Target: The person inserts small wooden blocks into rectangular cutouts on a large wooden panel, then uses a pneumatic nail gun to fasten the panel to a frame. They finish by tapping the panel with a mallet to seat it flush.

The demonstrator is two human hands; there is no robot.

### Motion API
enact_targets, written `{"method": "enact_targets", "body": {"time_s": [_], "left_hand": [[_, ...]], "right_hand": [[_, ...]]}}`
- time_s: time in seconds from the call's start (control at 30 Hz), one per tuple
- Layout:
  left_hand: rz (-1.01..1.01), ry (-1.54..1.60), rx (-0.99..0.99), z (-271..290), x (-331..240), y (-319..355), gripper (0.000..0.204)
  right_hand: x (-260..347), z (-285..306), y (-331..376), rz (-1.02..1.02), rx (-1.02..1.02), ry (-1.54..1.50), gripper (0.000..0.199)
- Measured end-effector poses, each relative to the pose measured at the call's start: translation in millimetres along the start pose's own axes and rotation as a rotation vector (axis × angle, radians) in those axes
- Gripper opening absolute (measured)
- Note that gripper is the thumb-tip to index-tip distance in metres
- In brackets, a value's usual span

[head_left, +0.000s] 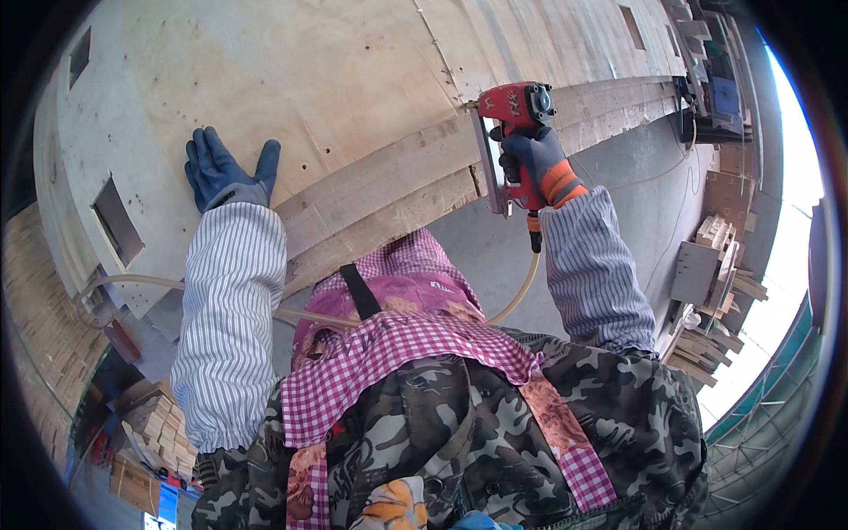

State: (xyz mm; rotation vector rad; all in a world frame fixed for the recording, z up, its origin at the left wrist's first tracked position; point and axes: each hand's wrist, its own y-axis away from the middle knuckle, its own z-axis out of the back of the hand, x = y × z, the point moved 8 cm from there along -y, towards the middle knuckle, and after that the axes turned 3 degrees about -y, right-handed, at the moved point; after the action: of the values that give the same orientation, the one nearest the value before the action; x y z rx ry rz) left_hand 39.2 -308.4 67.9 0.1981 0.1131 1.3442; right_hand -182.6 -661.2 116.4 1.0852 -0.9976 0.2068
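My right hand (pixel 533 159), in a dark blue and orange glove, is wrapped round the grip of a red pneumatic nail gun (pixel 510 104). The gun's nose is at the plywood sheet (pixel 336 75), close to a seam; whether it touches I cannot tell. A pale air hose (pixel 519 290) runs from the bottom of its handle. My left hand (pixel 228 170), in a blue glove, lies flat on the plywood with fingers and thumb spread, holding nothing. Wooden boards (pixel 389 185) line the sheet's near edge. A row of fasteners (pixel 436 44) marks the seam.
The sheet has rectangular cutouts, one (pixel 117 221) left of my left hand. The hose passes across my waist to the left. Stacked wood offcuts (pixel 707 265) stand at the right, cardboard boxes (pixel 132 481) at lower left. Grey floor (pixel 632 212) shows beyond the boards.
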Motion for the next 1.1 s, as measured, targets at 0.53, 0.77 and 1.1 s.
{"method": "enact_targets", "body": {"time_s": [0.53,0.77,1.1], "left_hand": [[-0.051,0.042,-0.1,5,0,-2,0.096],[-0.034,0.044,-0.058,1,-3,-6,0.096],[-0.024,0.067,-0.023,4,-2,-3,0.098]], "right_hand": [[-3,-3,-1,-0.045,-0.035,0.085,0.026],[4,-4,-10,-0.091,-0.073,0.179,0.024],[15,1,-16,-0.095,-0.152,0.3,0.026]]}}
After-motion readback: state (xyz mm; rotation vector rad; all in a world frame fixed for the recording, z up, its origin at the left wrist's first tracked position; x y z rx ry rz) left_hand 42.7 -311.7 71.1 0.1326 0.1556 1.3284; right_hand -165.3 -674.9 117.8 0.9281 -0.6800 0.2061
